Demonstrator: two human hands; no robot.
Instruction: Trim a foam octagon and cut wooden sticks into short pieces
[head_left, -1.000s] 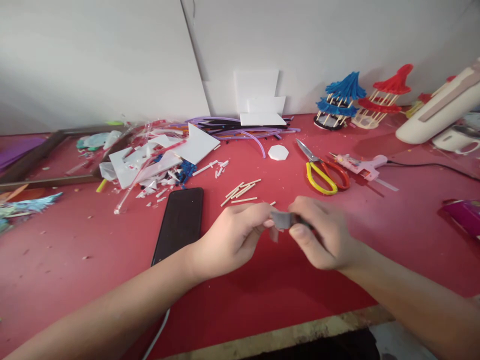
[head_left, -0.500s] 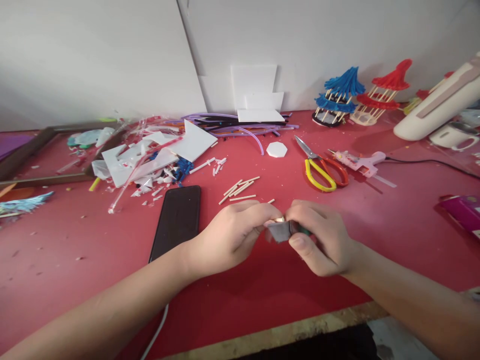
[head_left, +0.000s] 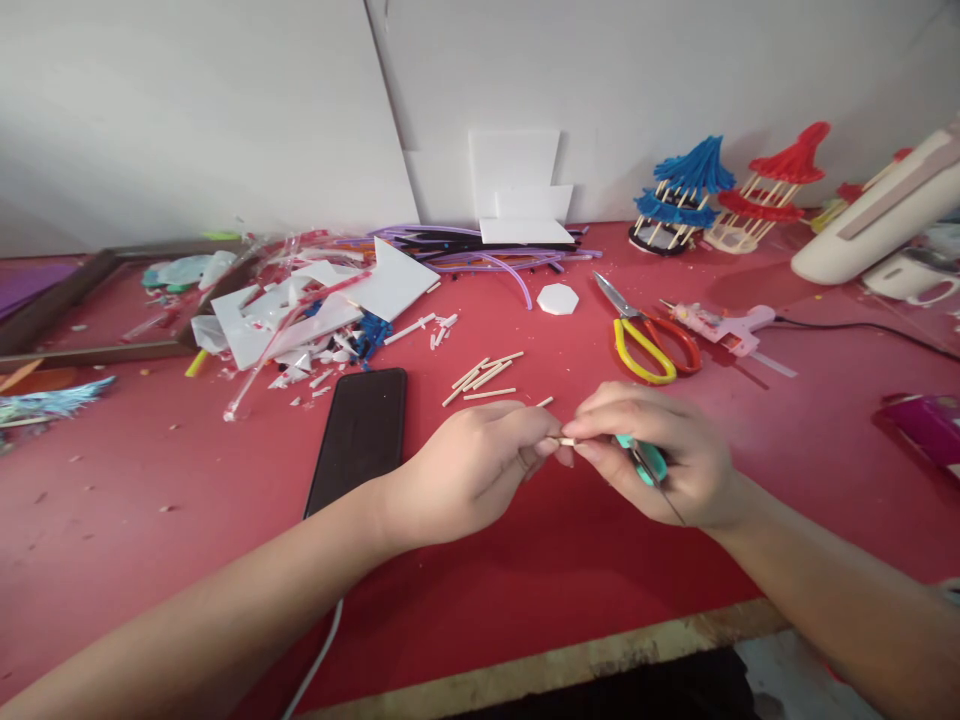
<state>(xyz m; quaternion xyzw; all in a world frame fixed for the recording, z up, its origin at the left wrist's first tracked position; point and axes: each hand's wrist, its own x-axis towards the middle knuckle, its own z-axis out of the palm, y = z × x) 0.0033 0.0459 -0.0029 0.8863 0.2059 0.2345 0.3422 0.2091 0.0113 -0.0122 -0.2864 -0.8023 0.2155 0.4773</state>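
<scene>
My left hand (head_left: 469, 470) is closed, its thumb and fingers pinching one end of a short pale wooden stick (head_left: 568, 441). The fingertips of my right hand (head_left: 664, 450) meet it at the other end of that stick. Tucked in my right hand is a teal-handled utility knife (head_left: 646, 462), its thin dark blade turned edge-on and pointing back toward the wrist. Just beyond my fingers, several cut wooden sticks (head_left: 491, 375) lie loosely on the red tabletop.
A phone (head_left: 358, 440) lies left of my hands. Scissors (head_left: 637, 335), a pink glue gun (head_left: 724, 325) and a white octagonal piece (head_left: 559, 299) lie beyond. Foam scraps (head_left: 300, 320) are heaped back left; blue (head_left: 679, 195) and red (head_left: 780, 185) tower models stand back right.
The knife blade, earlier between my hands at the stick, has swung back into my right palm. My right fingertips now pinch the stick. The view has shifted slightly.
</scene>
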